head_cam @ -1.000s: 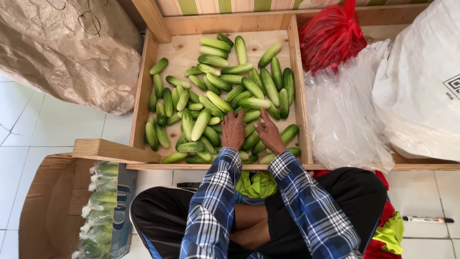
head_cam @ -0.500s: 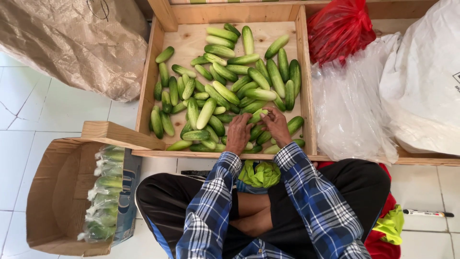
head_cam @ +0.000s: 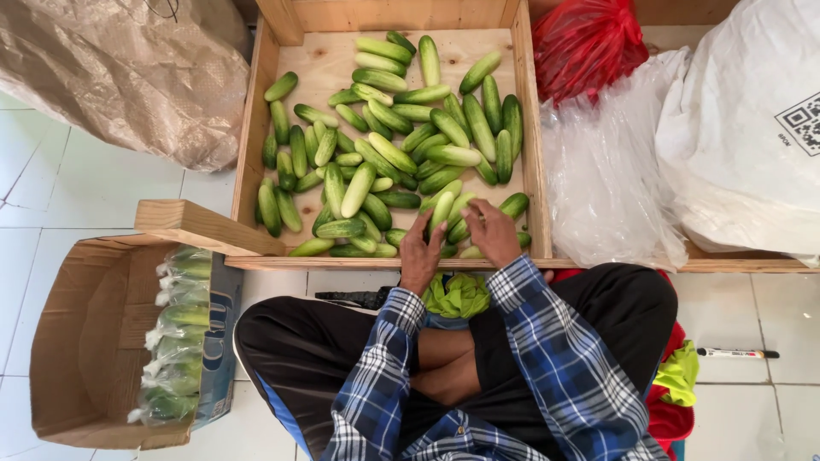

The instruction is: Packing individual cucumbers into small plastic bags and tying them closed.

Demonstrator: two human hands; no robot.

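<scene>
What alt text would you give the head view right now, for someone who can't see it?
A seated person in a blue plaid shirt lifts a cucumber in the left hand, the right hand beside it over a wooden tray of loose cucumbers. A cardboard box of bagged cucumbers sits on the left; plastic bags lie on the right.

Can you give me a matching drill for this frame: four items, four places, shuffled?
Items:
1. brown cardboard box of bagged cucumbers
2. red plastic bag
3. black-and-white marker pen
4. crumpled brown plastic sack

Places:
A. on the floor tiles at the person's right
B. top left, beside the wooden tray
C. lower left, on the floor
D. just past the tray's right wall, at the top

Pairs: 1-C, 2-D, 3-A, 4-B
</scene>
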